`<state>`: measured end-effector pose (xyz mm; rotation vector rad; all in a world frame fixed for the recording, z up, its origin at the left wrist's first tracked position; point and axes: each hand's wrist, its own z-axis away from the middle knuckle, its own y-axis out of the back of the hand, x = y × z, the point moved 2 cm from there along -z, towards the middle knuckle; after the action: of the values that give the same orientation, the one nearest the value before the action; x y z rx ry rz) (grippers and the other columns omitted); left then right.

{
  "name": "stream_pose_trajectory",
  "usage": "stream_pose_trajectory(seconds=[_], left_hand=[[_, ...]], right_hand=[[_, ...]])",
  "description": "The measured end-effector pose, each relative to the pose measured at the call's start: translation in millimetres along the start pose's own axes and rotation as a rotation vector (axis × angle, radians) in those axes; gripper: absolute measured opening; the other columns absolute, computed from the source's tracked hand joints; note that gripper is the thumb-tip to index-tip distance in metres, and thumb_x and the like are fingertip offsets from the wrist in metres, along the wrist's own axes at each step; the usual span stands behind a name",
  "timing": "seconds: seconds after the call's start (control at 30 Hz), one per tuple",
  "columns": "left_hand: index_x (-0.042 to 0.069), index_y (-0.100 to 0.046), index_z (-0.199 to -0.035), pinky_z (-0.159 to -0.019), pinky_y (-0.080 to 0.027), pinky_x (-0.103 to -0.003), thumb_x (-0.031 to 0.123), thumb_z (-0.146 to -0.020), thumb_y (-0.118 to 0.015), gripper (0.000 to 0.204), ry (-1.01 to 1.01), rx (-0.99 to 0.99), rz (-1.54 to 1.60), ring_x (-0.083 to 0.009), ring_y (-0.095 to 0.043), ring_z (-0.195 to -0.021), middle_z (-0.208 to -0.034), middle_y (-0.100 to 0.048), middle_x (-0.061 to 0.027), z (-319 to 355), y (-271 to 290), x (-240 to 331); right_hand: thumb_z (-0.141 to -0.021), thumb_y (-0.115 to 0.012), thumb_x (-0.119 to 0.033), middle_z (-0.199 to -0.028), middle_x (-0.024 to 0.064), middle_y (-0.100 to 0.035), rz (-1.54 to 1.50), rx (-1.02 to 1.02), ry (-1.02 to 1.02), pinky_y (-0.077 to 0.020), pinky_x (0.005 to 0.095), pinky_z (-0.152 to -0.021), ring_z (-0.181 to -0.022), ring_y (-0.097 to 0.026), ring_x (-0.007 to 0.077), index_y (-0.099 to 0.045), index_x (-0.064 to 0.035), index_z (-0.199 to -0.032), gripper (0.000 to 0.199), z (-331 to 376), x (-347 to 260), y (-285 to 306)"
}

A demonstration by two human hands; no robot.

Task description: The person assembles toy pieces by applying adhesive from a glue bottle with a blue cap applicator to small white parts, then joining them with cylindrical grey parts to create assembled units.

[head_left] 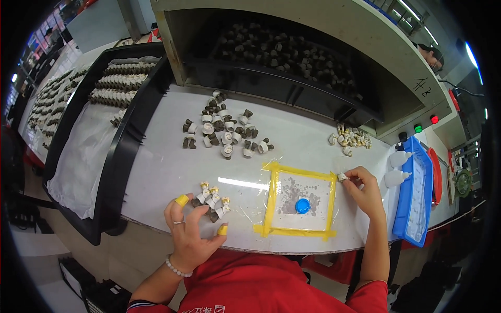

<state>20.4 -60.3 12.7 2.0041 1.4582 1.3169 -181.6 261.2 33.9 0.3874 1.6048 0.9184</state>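
My left hand point(189, 235) is spread on the near side of a small row of joined pieces point(212, 202), white with dark grey ends and yellowish tops. Yellow covers sit on two of its fingertips; its fingers are apart, and I see nothing held in them. My right hand point(365, 190) pinches a small white piece point(342, 177) between thumb and finger, just right of a square framed in yellow tape point(270, 201). Inside that square, a blue round cap point(302, 206) rests on a wet-spotted white surface.
Loose white-and-dark pieces point(227, 128) lie scattered mid-table. A pile of white-and-yellow pieces point(352, 138) sits at far right. White squeeze bottles point(396, 178) lean by a blue tray point(399, 219). A black tray point(128, 143) with rows stands left; a dark bin point(292, 86) fills the shelf.
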Motion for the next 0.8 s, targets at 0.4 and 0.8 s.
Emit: stream_pose_trajectory(seconds=[0.4,0.8], left_hand=[[-0.003,-0.055,-0.104,-0.085,-0.044,-0.04,0.001,-0.072,-0.064,0.034,0.109,-0.131,0.004,-0.0368,-0.053,-0.096,-0.103,-0.054,-0.0208,-102,-9,-48],[-0.004,-0.054,-0.103,-0.071,-0.051,-0.028,-0.011,-0.074,-0.056,0.03,0.415,-0.2,0.53,-0.0203,-0.061,-0.084,-0.093,-0.058,-0.011,-96,-16,-53]], right_hand=[[-0.073,-0.067,0.0,-0.085,0.0098,-0.06,0.158,0.171,0.195,-0.0496,0.0278,-0.062,-0.067,-0.059,0.0193,-0.064,0.0013,-0.092,0.019,6,-5,-6],[-0.073,-0.071,-0.005,-0.085,0.0081,-0.063,-0.043,-0.229,0.329,-0.0488,0.0281,-0.065,-0.075,-0.061,0.0203,-0.068,-0.0024,-0.095,0.023,28,-60,-26]])
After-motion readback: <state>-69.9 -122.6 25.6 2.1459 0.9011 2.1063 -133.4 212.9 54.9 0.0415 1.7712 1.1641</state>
